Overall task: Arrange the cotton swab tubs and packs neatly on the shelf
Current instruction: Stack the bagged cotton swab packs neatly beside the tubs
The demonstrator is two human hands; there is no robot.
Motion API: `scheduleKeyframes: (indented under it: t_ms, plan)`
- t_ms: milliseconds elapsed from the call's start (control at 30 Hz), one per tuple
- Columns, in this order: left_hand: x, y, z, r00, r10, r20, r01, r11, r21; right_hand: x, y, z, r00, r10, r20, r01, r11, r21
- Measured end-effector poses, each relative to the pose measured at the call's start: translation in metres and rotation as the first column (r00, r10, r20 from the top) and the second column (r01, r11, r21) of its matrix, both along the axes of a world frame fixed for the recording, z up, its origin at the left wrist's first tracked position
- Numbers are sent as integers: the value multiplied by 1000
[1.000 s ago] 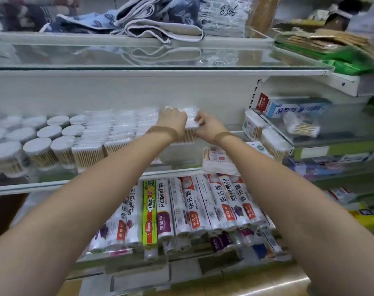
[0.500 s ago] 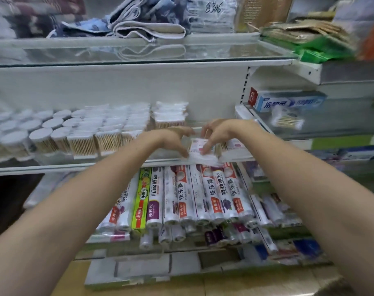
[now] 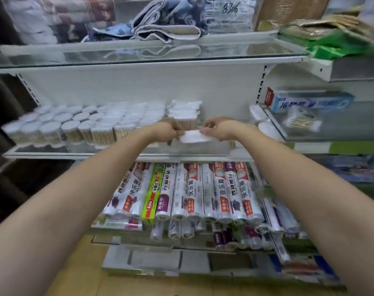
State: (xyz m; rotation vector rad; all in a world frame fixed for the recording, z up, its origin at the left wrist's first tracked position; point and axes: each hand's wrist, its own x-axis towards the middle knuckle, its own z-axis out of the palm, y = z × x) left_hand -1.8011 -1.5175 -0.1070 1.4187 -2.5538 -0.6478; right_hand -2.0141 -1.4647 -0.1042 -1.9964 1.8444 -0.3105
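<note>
The left hand (image 3: 168,131) is pinching the left end of a flat white cotton swab pack (image 3: 194,136) with its fingers curled down over the edge, while the right hand (image 3: 219,129) is gripping the pack's right end in the same way. Between them the pack is being held level, just above the front of the glass shelf (image 3: 79,154) and out in front of a stack of similar packs (image 3: 184,111) sitting near the back wall. To the left of that stack, rows of round cotton swab tubs (image 3: 70,127) with white lids are standing close together, filling the shelf to its left end. On the tier below, rolls of cling film and plastic bags (image 3: 194,191) are lying side by side, sloping toward the front. To the right, a blue toothpaste box (image 3: 309,102) is resting on a neighbouring shelf. Above, folded towels (image 3: 169,26) are lying on the top glass shelf.
</note>
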Motion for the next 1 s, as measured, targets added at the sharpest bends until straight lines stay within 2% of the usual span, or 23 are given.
scheduleKeyframes:
  t_ms: [100,200,300,367,467,567,800,1000]
  plan:
    - [8,-3,5,988,106,-109,-102,994,41,10,-12,-2,974,-85,212,89,996,-8]
    - [13,-5,9,977,162,-136,-160,987,27,13,-17,1,953,-19,302,-3,997,72]
    - [16,-4,15,985,118,-129,-122,992,-24,15,-18,2,980,97,175,-124,981,148]
    - [16,0,20,997,41,-63,-41,999,-4,17,-24,-1,989,111,94,-123,983,134]
    - [9,0,18,988,-16,151,21,999,-29,19,-33,-8,994,68,80,-75,994,82]
    - [1,-5,11,965,65,253,-24,986,-164,19,-41,-13,993,29,115,-38,996,79]
    - [-16,-14,11,921,157,357,-84,973,-213,20,-50,-25,993,-45,106,41,999,36]
    - [-21,-20,10,925,212,315,-145,964,-222,23,-50,-32,988,-118,101,118,993,9]
